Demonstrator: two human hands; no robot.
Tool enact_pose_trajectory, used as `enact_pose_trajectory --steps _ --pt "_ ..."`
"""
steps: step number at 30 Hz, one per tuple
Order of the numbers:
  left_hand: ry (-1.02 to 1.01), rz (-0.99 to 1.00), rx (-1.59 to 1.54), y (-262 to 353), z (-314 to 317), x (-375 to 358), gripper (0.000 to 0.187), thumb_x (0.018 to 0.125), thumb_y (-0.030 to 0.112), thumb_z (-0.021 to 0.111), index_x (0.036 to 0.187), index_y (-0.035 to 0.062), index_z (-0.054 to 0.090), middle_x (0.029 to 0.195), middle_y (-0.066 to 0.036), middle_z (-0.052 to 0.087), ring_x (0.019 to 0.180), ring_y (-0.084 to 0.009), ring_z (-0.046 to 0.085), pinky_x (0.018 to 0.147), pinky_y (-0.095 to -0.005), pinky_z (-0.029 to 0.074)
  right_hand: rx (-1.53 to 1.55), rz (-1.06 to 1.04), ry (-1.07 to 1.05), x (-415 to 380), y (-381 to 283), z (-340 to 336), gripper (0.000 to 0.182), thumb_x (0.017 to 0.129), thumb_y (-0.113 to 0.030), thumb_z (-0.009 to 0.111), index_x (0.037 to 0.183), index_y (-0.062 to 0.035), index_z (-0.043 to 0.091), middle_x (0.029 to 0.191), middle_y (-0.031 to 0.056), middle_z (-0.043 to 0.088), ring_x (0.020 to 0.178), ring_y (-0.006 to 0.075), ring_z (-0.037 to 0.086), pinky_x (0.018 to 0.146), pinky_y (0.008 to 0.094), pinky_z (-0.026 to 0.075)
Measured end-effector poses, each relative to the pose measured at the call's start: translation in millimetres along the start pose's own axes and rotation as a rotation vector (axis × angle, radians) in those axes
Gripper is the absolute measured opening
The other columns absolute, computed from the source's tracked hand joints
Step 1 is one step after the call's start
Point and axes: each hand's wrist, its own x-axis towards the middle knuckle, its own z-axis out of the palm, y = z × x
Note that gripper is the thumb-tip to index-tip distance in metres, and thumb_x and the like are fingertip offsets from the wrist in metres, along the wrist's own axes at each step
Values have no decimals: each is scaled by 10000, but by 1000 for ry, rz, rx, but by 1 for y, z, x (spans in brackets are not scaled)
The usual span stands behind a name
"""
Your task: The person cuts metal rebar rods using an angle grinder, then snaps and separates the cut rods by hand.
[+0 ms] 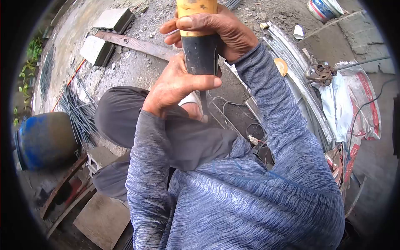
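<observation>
A yellow-and-black power tool is held upright in front of me, its top cut off by the frame edge. My right hand wraps around the yellow part, with the thumb lying across it. Lower down, my left hand is closed around the black end, its thumb pointing right under the base. What looks like a cord hangs from the bottom of the tool. The working end of the tool is out of view, so its exact kind does not show.
Concrete blocks and a wooden plank lie at upper left. A blue barrel stands left, near thin metal rods. Metal channels, a torn sack and a paint bucket are on the right. Cables run across the ground.
</observation>
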Motion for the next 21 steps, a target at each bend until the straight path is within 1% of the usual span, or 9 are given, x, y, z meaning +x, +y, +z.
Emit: enact_pose_trajectory --steps 2,6,11,12,15,16,17,19,21 --pt "-42 -55 -98 -8 1 0 370 713 191 858 981 4 684 923 -55 708 894 -152 661 832 -303 520 90 4 37 -5 7 0 333 843 -157 780 1122 5 699 1043 125 733 925 203 701 822 343 577" --pt "-73 -56 -96 -13 -2 7 567 793 285 839 1211 -26 616 1030 -95 712 984 -198 682 904 -323 531 30 26 106 1 15 -15 352 843 -174 779 1129 12 693 1046 133 730 935 212 706 840 342 579" --pt "7 -41 -41 -10 5 3 817 836 476 810 1423 -5 507 1190 -120 682 1127 -197 646 941 -315 503 -311 -71 232 9 -33 -38 347 838 -180 782 1113 12 689 1020 120 723 912 203 702 823 339 579" --pt "-25 -58 -44 -13 5 2 846 832 429 829 1469 0 474 1252 -137 654 1163 -205 629 985 -338 496 -427 -98 256 4 -52 -41 346 837 -181 783 1109 11 689 1014 117 721 907 202 702 820 338 578" --pt "-123 17 379 -38 25 2 830 808 363 872 1440 -23 497 1255 -157 649 1168 -274 623 1074 -417 469 -712 -139 288 -8 -95 -49 344 834 -184 785 1100 11 686 999 110 717 893 196 700 809 337 578" --pt "-170 22 384 -45 34 3 801 797 384 874 1394 -37 545 1255 -180 656 1195 -277 608 1080 -420 465 -821 -152 287 -15 -112 -51 343 833 -185 785 1096 11 686 993 107 716 888 195 699 806 336 578" --pt "-154 9 374 -52 44 3 637 836 342 843 1298 -34 617 1217 -232 672 1174 -325 630 1031 -429 488 -930 -160 288 -21 -127 -51 342 832 -186 786 1093 11 685 988 105 715 883 193 698 803 335 578" --pt "-73 61 729 -66 52 7 456 901 322 772 1179 -26 670 1162 -279 673 1124 -407 645 938 -455 516 -1129 -168 280 -36 -152 -48 341 831 -189 787 1087 10 683 977 100 712 874 189 697 796 334 578" --pt "103 70 926 -77 56 6 409 939 340 714 1121 -26 686 1144 -288 666 1084 -441 644 893 -491 509 -1304 -165 262 -51 -171 -42 339 829 -191 788 1080 10 682 967 95 709 864 186 695 789 333 577"
